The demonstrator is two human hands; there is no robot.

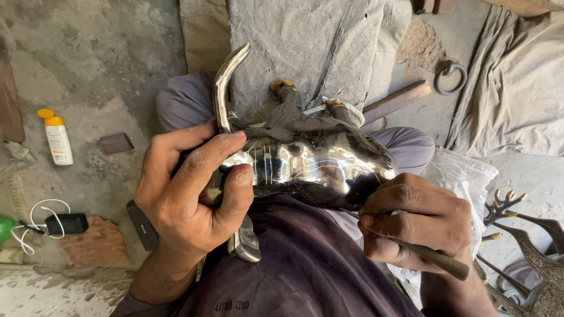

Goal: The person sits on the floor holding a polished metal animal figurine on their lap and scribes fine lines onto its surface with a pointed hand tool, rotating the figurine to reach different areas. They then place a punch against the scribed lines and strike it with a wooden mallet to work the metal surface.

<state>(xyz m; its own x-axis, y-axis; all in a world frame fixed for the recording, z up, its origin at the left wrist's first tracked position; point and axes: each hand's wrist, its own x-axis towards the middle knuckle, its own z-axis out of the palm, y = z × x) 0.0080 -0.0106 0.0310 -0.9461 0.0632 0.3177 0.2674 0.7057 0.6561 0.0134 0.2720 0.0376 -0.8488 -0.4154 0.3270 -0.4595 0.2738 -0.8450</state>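
Observation:
My left hand (pixel 191 188) grips the near end of a shiny polished metal animal figure (pixel 317 161) that lies across my lap. Its curved silver limb (pixel 225 85) sticks up past my fingers. My right hand (pixel 414 220) is closed around a thin engraving tool with a wooden handle (pixel 437 258), and its tip rests at the lower edge of the shiny body. A dark cloth (pixel 288 117) drapes over the figure's far side. Faint scribed lines show on the metal between my hands.
A grey padded block (pixel 294 41) lies ahead of my knees. On the left floor sit a white bottle with an orange cap (pixel 57 138), a small brown block (pixel 116 142) and a black charger with white cable (pixel 64 223). A brass figure (pixel 529 246) stands at the right.

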